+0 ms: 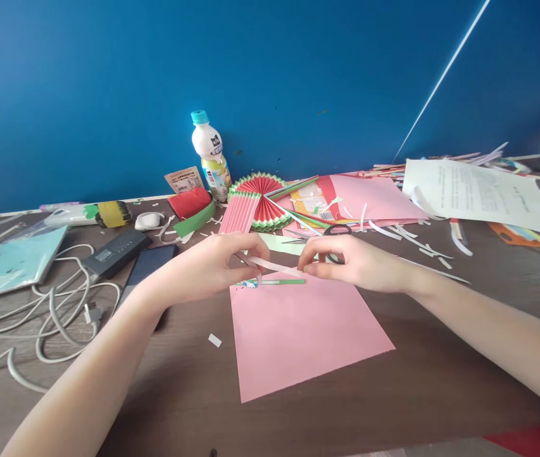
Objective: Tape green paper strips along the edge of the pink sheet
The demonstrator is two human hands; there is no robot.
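Note:
My left hand (212, 263) and my right hand (346, 261) pinch the two ends of a thin pale pink paper strip (274, 266), held just above the far edge of a pink paper sheet (298, 333) lying flat on the brown table (184, 381). Both hands have their fingers closed on the strip. A thin green strip (282, 282) lies on the sheet under the hands. Black scissors (336, 231) rest just beyond my right hand, partly hidden by it.
A folded red-and-green paper fan (260, 203) and pleated pink paper (238, 212) lie behind the hands. A drink bottle (211, 158) stands at the blue wall. White cables (51, 311), a phone (148, 263) and a power bank (115, 252) are at left; printed sheets (479, 193) and paper scraps at right.

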